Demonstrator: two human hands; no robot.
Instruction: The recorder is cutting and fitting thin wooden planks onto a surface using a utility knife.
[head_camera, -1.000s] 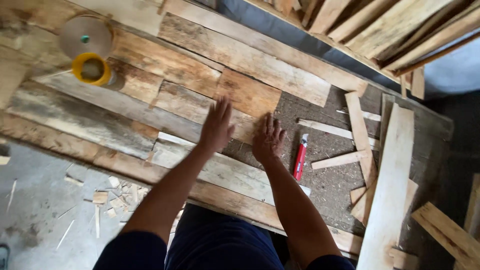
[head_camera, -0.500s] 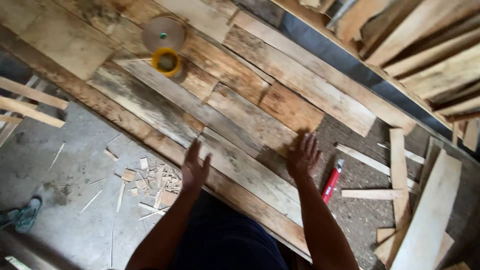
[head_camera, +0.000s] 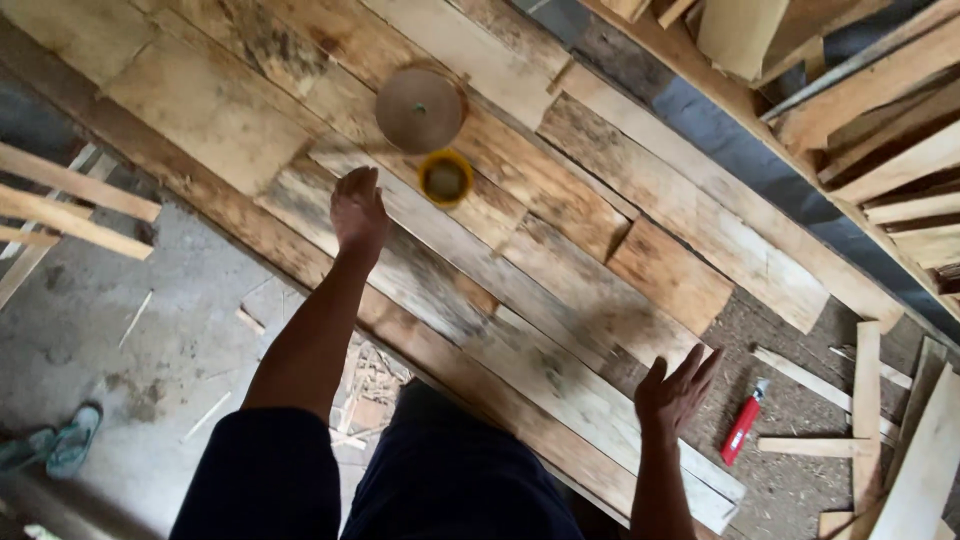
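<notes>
Left hand (head_camera: 358, 212) spread, empty, hovering over weathered planks (head_camera: 520, 290) at centre frame, near a yellow cup (head_camera: 446, 179); cup's contents too blurred to tell. Just above the cup, a round brown disc (head_camera: 420, 109). Right hand (head_camera: 675, 392) open, fingers splayed, lower right, near a red marker (head_camera: 742, 427) on the counter (head_camera: 800, 470).

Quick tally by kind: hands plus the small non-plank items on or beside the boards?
hands: 2, left, right
brown disc: 1
yellow cup: 1
red tool: 1
sandal: 1
Total: 6
</notes>
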